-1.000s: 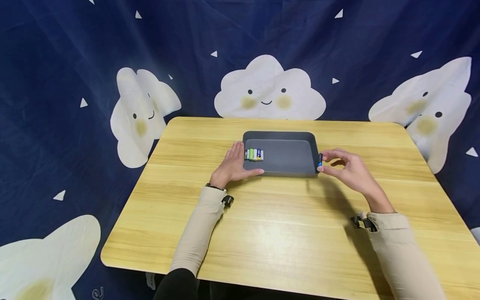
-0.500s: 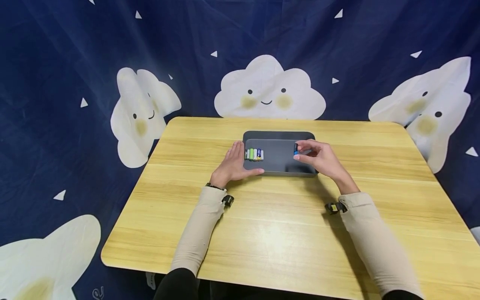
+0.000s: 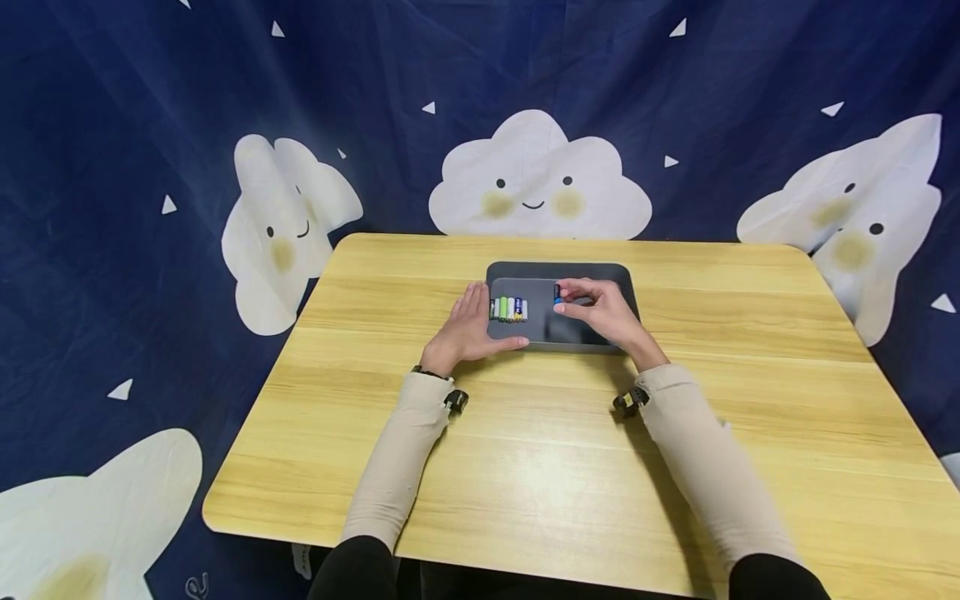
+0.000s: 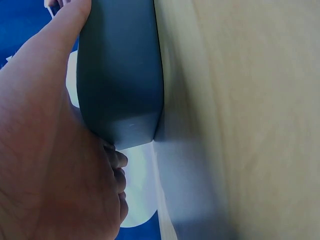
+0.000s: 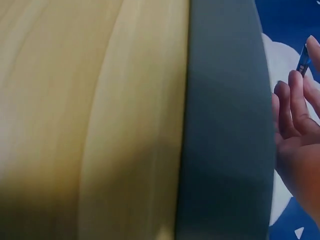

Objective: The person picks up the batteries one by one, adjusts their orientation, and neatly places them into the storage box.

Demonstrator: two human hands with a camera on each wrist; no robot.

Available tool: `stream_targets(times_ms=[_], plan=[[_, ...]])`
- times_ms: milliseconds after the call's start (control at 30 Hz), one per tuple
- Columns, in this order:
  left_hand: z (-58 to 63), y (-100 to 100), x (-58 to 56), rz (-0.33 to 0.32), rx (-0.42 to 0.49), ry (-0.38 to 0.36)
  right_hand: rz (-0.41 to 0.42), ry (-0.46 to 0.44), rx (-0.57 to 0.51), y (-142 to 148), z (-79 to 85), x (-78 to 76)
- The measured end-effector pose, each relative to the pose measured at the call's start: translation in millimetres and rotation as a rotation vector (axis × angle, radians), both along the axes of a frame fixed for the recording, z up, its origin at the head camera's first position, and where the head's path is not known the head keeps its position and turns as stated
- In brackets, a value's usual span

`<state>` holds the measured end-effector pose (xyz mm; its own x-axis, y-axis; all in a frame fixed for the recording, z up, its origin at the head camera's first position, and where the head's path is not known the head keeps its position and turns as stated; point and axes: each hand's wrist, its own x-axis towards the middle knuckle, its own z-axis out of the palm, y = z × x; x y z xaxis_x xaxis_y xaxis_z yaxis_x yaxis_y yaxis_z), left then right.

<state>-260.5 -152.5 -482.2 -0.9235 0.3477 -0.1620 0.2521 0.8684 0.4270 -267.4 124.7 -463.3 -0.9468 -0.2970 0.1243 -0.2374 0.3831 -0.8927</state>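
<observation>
A dark grey rectangular tray (image 3: 558, 271) lies on the table, with several batteries (image 3: 508, 310) lined up side by side at its left end, green, white and blue-and-yellow among them. My left hand (image 3: 468, 329) rests against the tray's left end, fingers straight along the side and thumb over the near rim. In the left wrist view the palm lies by the tray's outer corner (image 4: 122, 90). Above the tray floor, right of the row, my right hand (image 3: 603, 312) pinches a blue and black battery (image 3: 557, 294) upright between thumb and fingers. The right wrist view shows that battery (image 5: 303, 61) at the fingertips.
The light wooden table (image 3: 540, 467) extends around the tray on all sides. Behind it hangs a dark blue curtain (image 3: 390, 50) with white smiling clouds. Each wrist wears a small black camera, and both sleeves are beige.
My right hand has carried the blue and black battery leftward from beyond the tray's right end to over its floor, right of the row. The left hand and the tray stay put.
</observation>
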Motion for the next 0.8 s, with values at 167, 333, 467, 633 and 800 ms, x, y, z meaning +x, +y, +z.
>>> stream_targets(times_ms=[167,333,467,633,800], plan=[[0.8,-0.4,-0.1,-0.005,0.0,-0.002,0.0,-0.043,-0.006,-9.2,-9.2,-6.7],[0.7,0.1,-2.0,-0.007,-0.01,-0.027,0.029,-0.081,-0.01,-14.7,-16.6,-12.7],[0.0,-0.1,-3.0,-0.01,-0.017,-0.025,0.051,-0.137,0.003,-17.0,-19.1,-15.2],[0.4,-1.5,-1.8,-0.009,-0.01,-0.012,0.074,-0.189,0.052,-20.3,-22.0,-20.3],[-0.4,-1.6,-1.5,-0.013,0.006,-0.006,0.088,-0.226,0.09,-24.6,-25.0,-25.7]])
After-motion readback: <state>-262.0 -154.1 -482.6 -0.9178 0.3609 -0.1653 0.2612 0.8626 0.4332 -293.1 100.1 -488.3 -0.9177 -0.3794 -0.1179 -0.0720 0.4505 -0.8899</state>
